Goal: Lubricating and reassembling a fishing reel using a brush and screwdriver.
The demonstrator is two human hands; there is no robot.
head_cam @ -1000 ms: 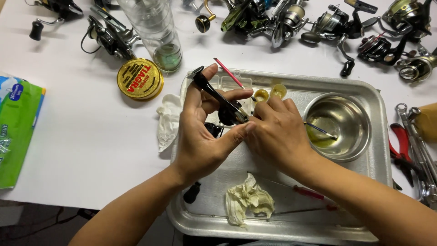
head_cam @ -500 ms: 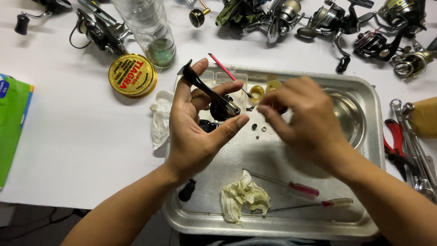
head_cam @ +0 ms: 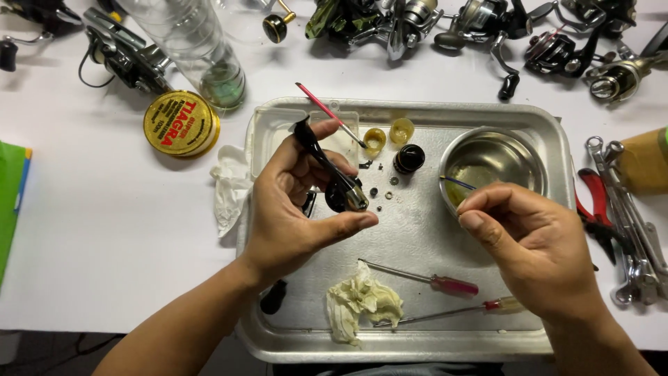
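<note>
Overall, largest first:
Tray: metal tray [head_cam: 557, 139] on a white table [head_cam: 104, 230], holding a steel bowl [head_cam: 518, 157], two screwdrivers [head_cam: 445, 283] and a crumpled rag [head_cam: 362, 303].
Left hand: left hand [head_cam: 292, 209] raised over the tray, fingers curled and thumb pressed in, pinching the reel part [head_cam: 327, 167].
Right hand: right hand [head_cam: 536, 244] beside the bowl, fingertips pressed together on a thin brush [head_cam: 456, 182].
Reel part axis: long axis slants, slim end up-left, bulky end down-right.
Reel part look: black, glossy, with a silvery round end.
Brush direction: tip points up-left over the bowl.
</note>
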